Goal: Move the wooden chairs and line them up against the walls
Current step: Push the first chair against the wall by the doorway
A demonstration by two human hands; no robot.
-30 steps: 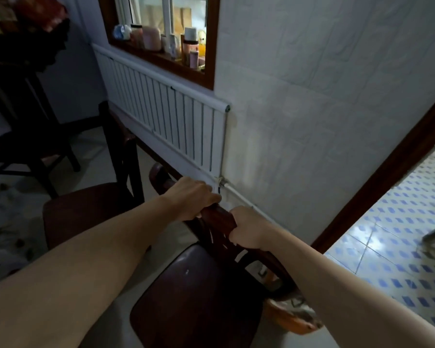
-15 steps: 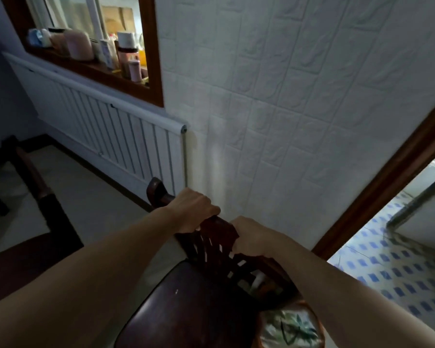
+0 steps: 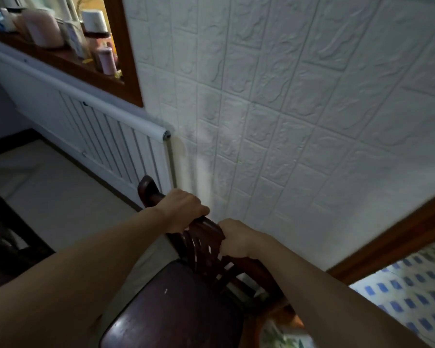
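Observation:
A dark wooden chair [image 3: 176, 305] with a glossy seat stands in front of me, its backrest toward the white embossed wall [image 3: 299, 121]. My left hand [image 3: 181, 209] is closed over the left part of the backrest's top rail. Just to its right, my right hand [image 3: 236, 238] grips the same rail near the slats. A gap of floor shows between the backrest and the wall. The edge of a second dark chair [image 3: 8, 242] shows at the far left, mostly out of view.
A white radiator [image 3: 106, 139] runs along the wall on the left, under a wood-framed window sill [image 3: 68, 64] crowded with bottles and jars. A brown door frame [image 3: 399, 234] at the right opens onto a blue-patterned tiled floor [image 3: 412, 297]. Something patterned [image 3: 281, 337] lies behind the chair.
The view has swung right and nearer to the wall; the second chair has slid almost out at the left. Both hands keep their grip on the backrest, which is now closer to the wall.

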